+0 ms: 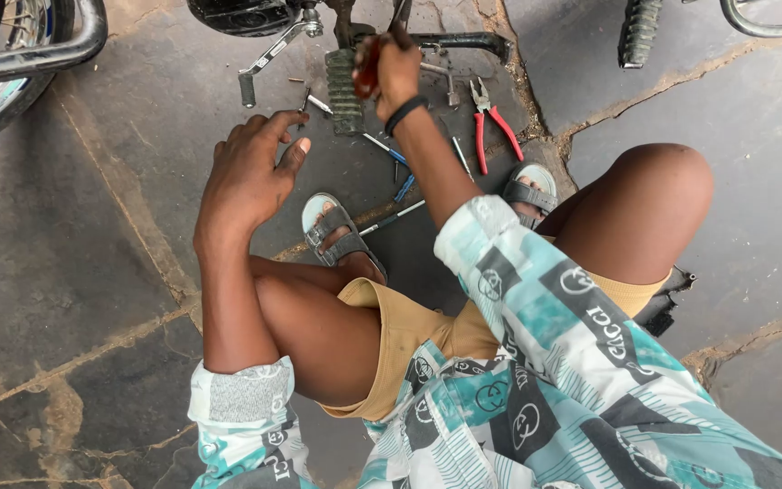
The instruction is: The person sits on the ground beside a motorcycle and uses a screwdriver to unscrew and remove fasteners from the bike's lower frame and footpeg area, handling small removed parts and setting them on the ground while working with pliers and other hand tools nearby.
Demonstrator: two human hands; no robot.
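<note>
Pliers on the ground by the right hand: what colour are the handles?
Red handles, bare metal jaws; the pliers show best in the head view, right of the right hand.

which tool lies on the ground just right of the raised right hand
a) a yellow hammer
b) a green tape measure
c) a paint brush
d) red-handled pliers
d: red-handled pliers lie on the stone floor to the right of the right hand, which grips a dark-handled tool near the ribbed footrest; no hammer, tape measure or brush shows.
</note>
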